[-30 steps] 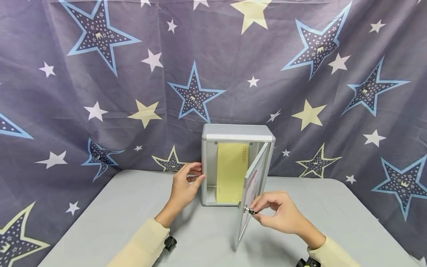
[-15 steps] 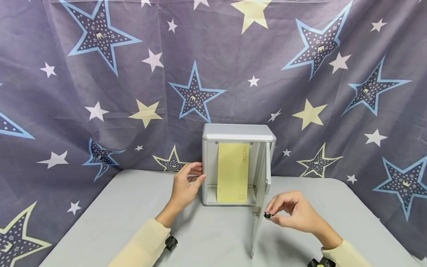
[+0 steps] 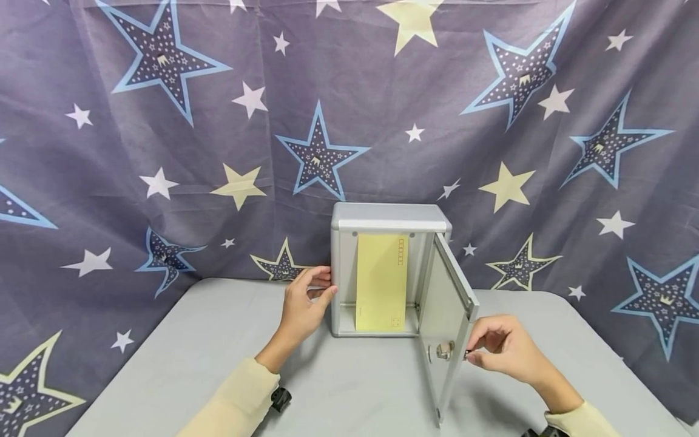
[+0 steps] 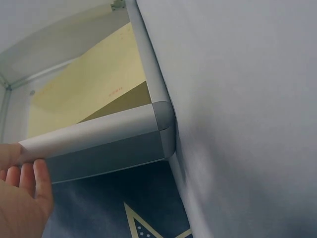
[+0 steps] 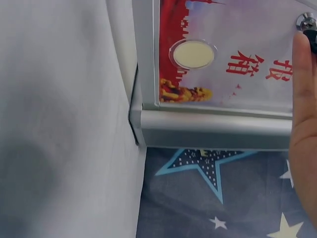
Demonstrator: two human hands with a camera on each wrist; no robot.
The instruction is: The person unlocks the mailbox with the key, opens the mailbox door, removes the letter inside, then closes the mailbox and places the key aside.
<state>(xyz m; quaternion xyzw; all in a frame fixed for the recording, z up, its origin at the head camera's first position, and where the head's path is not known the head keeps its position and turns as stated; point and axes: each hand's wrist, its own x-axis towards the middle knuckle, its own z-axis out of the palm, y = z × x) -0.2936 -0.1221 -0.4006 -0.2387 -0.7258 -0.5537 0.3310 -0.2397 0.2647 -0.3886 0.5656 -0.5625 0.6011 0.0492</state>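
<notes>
A silver metal mailbox [image 3: 390, 216] stands upright on the table, its door [image 3: 445, 297] swung outward on the right side. Inside leans a yellow envelope [image 3: 380, 282]. My left hand [image 3: 302, 306] grips the left edge of the mailbox, thumb at the front frame and fingers along the side. With thumb and fingertips, my right hand [image 3: 505, 347] pinches a small black-headed key [image 5: 311, 39] at the lock [image 5: 306, 21] on the door's outer face. The lock's metal back [image 3: 445, 350] shows on the inner face. Red characters and a printed picture cover the door's front in the right wrist view.
The grey table [image 3: 349, 388] runs back to a purple-grey curtain [image 3: 360, 73] printed with stars, right behind the mailbox. The opened door juts forward over the table. A black wrist strap [image 3: 281, 399] sits on the left cuff.
My right hand has moved right, swinging the door wider, so its inner face now shows and more of the inside is uncovered. My left hand and the mailbox body have stayed in place.
</notes>
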